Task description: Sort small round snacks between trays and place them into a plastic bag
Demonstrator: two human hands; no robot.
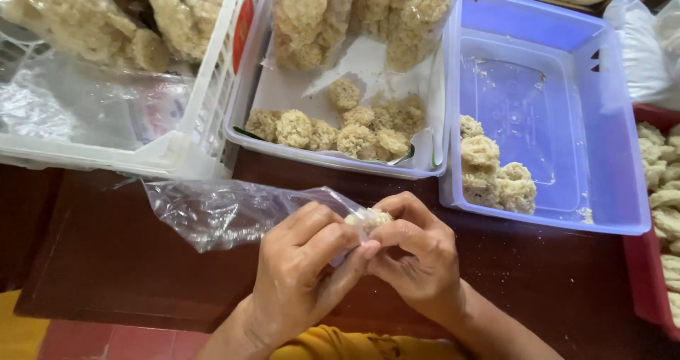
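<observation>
My left hand [301,264] pinches the mouth of a clear plastic bag [227,211] that lies out to the left over the dark wooden table [106,261]. My right hand [418,250] is closed on a pale, crumbly round cracker [373,218] and holds it at the bag's opening. The two hands touch each other at the fingertips. Most of the cracker is hidden by my fingers.
A paper-lined tray [283,94] with several loose crackers and filled bags sits behind the hands. A clear bluish tub [609,154] with a few crackers stands at right, a red tray [644,275] of crackers at far right, a white basket [212,76] with bagged crackers at left.
</observation>
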